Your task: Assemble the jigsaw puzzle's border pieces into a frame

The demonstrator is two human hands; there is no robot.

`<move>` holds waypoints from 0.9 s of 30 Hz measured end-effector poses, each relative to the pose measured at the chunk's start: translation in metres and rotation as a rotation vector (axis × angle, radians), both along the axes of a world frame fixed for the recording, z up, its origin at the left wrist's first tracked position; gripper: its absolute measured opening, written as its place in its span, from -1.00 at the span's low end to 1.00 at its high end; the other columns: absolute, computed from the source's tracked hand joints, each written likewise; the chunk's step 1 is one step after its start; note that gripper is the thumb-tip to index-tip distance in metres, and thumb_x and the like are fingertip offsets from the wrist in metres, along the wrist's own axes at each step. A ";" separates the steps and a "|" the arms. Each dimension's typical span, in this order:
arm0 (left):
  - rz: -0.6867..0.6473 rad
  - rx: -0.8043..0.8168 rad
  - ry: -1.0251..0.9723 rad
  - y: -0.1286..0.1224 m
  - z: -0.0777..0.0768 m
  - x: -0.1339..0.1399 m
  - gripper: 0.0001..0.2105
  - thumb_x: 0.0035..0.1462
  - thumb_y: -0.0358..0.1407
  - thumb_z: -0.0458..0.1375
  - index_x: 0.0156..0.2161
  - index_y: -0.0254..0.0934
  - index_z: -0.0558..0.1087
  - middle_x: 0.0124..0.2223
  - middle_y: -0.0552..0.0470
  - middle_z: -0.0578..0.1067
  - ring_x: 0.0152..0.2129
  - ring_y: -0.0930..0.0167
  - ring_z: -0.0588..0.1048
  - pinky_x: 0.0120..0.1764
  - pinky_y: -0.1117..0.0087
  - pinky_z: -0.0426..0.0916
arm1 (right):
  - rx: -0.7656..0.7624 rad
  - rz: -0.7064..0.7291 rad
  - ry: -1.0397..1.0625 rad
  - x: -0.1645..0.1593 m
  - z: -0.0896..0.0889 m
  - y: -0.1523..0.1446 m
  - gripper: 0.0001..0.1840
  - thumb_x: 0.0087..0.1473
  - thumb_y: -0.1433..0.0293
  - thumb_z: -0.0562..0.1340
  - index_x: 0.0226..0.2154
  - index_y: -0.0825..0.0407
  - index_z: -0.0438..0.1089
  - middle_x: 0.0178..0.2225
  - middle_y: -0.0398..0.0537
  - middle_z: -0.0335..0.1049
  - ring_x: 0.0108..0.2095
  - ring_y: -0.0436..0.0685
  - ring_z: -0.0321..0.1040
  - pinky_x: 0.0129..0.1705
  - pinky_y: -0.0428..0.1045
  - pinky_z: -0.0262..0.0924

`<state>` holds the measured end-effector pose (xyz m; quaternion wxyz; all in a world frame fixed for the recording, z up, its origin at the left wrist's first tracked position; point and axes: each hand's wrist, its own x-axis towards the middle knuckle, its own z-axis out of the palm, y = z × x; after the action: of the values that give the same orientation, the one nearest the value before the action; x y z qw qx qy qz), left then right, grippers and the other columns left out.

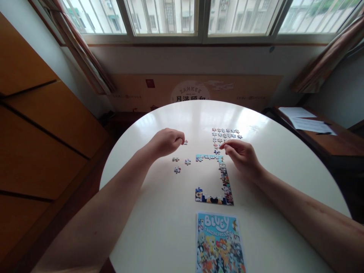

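My left hand point(168, 142) is closed, its fingertips pinched at a small jigsaw puzzle piece point(185, 142) on the left half of the table. Closer to me lie several loose pieces point(187, 162). My right hand point(242, 156) hovers at the lower edge of a group of loose pieces point(223, 135), thumb and forefinger drawn together; whether anything is between them is hidden. A dark blue piece point(217, 152) lies just beside those fingertips. Below it, a partly joined puzzle border point(226, 184) forms a top strip, right side and bottom strip, with its left side open.
A colourful Bluey picture sheet point(218, 242) lies on the round white table point(165, 227) near me. Papers and pens rest on a brown side surface point(347, 140) at right. Windows and a long printed box point(133, 87) are beyond the table; wooden cabinets point(34, 125) stand left.
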<state>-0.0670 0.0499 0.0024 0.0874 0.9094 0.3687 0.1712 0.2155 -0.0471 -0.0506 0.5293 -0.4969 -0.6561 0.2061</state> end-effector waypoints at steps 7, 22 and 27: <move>-0.162 -0.161 0.244 -0.019 0.018 0.002 -0.86 0.07 -0.21 0.29 -0.26 -0.15 0.64 -0.20 0.01 0.63 -0.34 0.35 0.53 -0.34 0.37 0.29 | 0.007 -0.011 0.001 -0.001 0.000 0.001 -0.78 0.12 0.37 0.21 -0.40 0.02 0.59 -0.42 -0.06 0.56 -0.42 0.07 0.44 -0.38 -0.01 0.31; -0.145 -0.272 0.356 -0.021 0.011 0.015 -0.86 -0.01 -0.26 0.26 -0.32 -0.17 0.65 -0.27 0.00 0.61 -0.42 0.39 0.46 -0.38 0.38 0.19 | 0.026 0.016 -0.084 0.000 -0.001 0.001 -0.78 0.13 0.39 0.20 -0.39 0.02 0.60 -0.39 -0.05 0.58 -0.41 0.07 0.43 -0.40 0.01 0.27; -0.170 -0.259 0.329 -0.020 0.008 0.015 -0.87 -0.02 -0.29 0.23 -0.37 -0.20 0.63 -0.33 0.00 0.58 -0.47 0.41 0.44 -0.43 0.39 0.16 | 0.083 0.037 -0.199 -0.005 0.004 -0.003 -0.77 0.14 0.44 0.19 -0.39 0.01 0.59 -0.42 -0.09 0.55 -0.47 0.02 0.37 -0.45 -0.01 0.21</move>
<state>-0.0517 0.0301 0.0100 0.1563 0.9342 0.3187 -0.0361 0.2106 -0.0502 -0.0468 0.4779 -0.4804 -0.7224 0.1381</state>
